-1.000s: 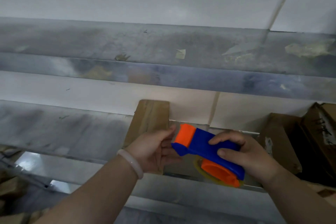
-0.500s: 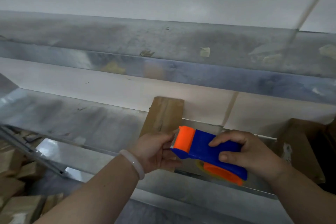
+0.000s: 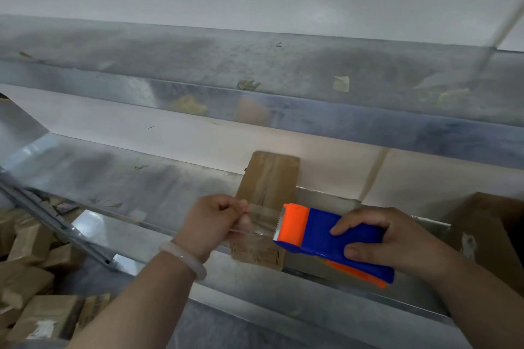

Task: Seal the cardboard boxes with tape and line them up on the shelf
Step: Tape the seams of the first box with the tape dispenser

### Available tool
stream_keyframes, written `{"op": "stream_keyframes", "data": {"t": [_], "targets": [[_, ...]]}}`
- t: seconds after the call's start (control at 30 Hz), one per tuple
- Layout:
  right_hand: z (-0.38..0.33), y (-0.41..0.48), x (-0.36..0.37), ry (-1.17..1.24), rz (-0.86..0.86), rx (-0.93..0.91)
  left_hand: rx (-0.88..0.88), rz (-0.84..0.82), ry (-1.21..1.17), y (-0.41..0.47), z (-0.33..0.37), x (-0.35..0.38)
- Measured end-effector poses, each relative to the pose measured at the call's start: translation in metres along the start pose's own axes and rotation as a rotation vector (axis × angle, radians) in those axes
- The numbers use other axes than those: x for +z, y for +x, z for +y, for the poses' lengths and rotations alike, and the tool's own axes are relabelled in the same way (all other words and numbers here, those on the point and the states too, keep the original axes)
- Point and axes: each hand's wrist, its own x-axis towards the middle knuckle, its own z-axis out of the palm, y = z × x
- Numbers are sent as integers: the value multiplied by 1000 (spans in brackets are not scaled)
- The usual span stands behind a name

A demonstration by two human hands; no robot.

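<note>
metal shelf (image 3: 127,178) has bare room left of the cardboard box (image 3: 269,178), which runs lengthwise toward the wall, near end at the front lip. tape dispenser (image 3: 334,238) sits crosswise above it, roller end pointing left, right hand (image 3: 397,238) wrapped round it. left hand (image 3: 215,221) pinches the clear tape (image 3: 261,221) stretched from it.

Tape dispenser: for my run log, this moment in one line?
left hand pinches tape | right hand grips tape dispenser | tape taut between them | cardboard box on shelf

The left hand (image 3: 215,224), the tape (image 3: 262,219) and the tape dispenser (image 3: 326,238) partly hide the cardboard box (image 3: 268,178); its print is too blurred to read. The right-edge box (image 3: 487,224), probably cardboard, is cut off.
</note>
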Motion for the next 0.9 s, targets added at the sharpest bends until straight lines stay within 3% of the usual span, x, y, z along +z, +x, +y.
{"op": "stream_keyframes", "data": {"t": [0.13,0.4,0.63,0.83,0.9], "targets": [[8,-6,-21,-83,8,72,-49,148,1,12,-14,-41],[24,2,-23,-231,1,115,-134,217,67,27,-53,-35],[35,13,-8,-189,-15,130,-50,214,298,23,-68,-12],[40,14,-7,-201,-10,136,-299,96,199,22,-76,-9],[40,13,-8,-193,-14,136,-135,206,237,22,-78,-11]]}}
